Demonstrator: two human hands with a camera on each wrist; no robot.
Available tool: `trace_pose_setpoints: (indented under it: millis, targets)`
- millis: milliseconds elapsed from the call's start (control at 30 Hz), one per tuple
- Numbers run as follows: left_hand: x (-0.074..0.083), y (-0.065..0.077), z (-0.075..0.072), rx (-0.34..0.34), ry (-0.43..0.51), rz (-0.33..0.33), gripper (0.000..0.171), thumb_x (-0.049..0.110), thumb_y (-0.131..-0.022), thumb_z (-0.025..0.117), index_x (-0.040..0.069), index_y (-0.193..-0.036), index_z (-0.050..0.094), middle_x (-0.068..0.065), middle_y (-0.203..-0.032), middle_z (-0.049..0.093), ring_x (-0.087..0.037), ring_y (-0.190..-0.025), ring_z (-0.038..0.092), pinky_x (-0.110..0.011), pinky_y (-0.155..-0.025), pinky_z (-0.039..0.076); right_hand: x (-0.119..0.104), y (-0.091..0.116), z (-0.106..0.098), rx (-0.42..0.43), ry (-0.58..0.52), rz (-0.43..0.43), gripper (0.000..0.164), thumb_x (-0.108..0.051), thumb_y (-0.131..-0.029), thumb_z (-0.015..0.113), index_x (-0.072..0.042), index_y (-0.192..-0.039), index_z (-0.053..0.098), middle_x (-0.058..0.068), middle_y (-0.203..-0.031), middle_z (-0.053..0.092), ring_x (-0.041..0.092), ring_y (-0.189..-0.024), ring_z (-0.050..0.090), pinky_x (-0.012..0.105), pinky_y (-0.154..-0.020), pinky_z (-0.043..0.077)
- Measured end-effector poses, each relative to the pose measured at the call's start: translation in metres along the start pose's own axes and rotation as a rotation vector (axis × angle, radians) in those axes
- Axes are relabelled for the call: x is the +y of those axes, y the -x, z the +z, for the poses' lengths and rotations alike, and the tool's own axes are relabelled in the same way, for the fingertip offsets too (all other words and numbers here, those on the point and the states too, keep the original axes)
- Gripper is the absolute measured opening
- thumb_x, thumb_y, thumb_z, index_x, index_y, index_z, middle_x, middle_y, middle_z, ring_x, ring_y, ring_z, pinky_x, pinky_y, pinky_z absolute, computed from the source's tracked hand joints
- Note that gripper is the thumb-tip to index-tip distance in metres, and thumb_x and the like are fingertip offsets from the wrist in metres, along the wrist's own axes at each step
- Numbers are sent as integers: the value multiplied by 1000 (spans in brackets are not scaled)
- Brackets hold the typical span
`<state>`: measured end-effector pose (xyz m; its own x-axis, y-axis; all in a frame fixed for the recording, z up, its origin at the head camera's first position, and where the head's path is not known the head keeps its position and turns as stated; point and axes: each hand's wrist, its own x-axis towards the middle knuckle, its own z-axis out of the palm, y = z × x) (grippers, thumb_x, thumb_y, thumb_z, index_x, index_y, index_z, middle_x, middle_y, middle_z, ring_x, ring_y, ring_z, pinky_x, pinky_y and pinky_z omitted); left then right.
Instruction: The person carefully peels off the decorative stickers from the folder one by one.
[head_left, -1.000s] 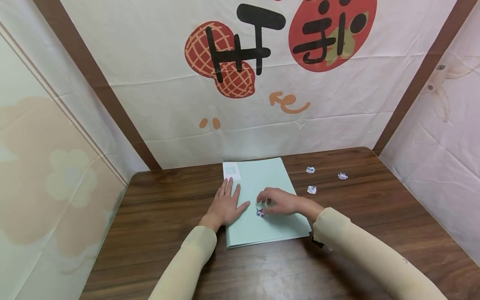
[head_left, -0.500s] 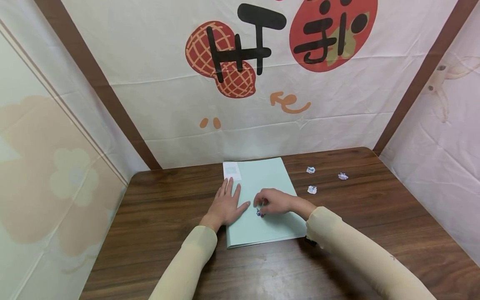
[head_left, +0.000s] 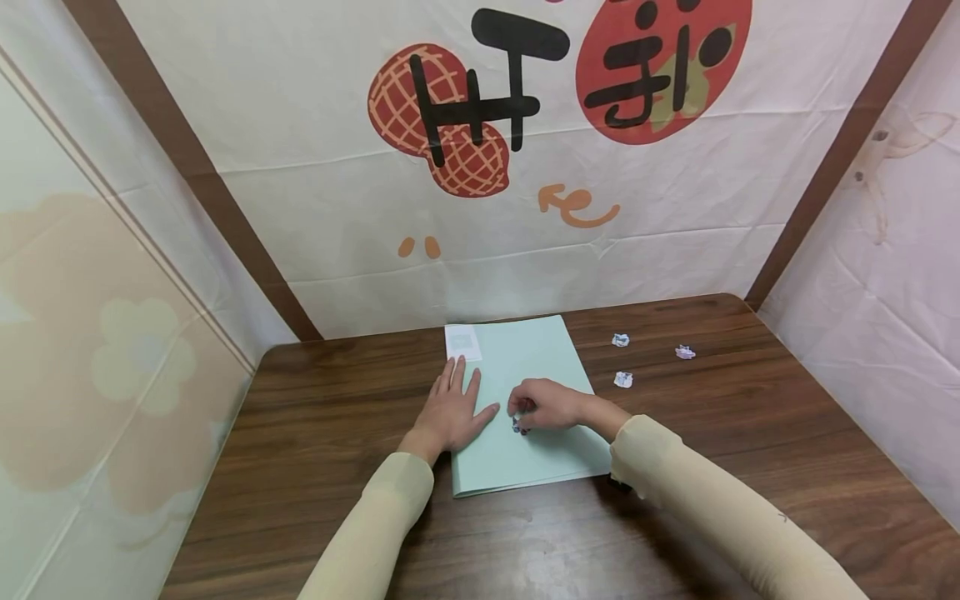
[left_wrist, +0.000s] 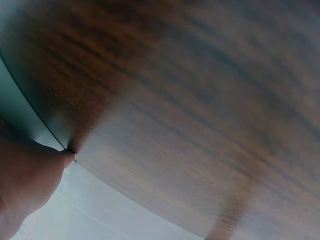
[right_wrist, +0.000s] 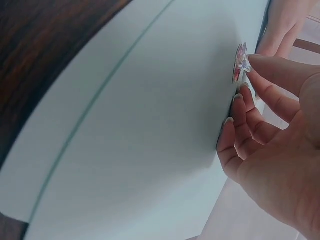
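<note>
A pale green folder (head_left: 525,354) lies on the wooden table, a small white label in its upper left corner. On the folder's left side my left hand (head_left: 450,414) rests flat with fingers spread, the fingertips at the label's lower edge. Over the middle of the folder, my right hand (head_left: 553,403) pinches a small patterned sticker (right_wrist: 240,62) between thumb and index finger. In the right wrist view the sticker stands on edge close to the folder, and the other fingers are bent with their tips at the folder's surface.
Several similar small stickers lie on the table (head_left: 322,433) right of the folder, among them a bluish one (head_left: 621,340) and a purplish one (head_left: 686,352). A printed fabric wall (head_left: 337,208) rises behind the table, with fabric on both sides too.
My right hand has shifted slightly left and its fingers have closed in on the sticker, which is now more covered. The left hand has stayed in place.
</note>
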<state>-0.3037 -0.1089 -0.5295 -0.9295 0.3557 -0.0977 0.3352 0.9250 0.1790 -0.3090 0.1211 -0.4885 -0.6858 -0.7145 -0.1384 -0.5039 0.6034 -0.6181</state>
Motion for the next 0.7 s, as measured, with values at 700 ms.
trace_pose_setpoints:
  millis: [700]
  targets:
    - [-1,0,3,23,1,4,85,68,-103,29,9,-163,25,-19,-171,1,-35,-158,-6,-53,-125,13,2,-2,4,3,-37,-12,9,-3,-101,59,-7,-98,67,0,-90,64,9,-79,59,29,-75,48]
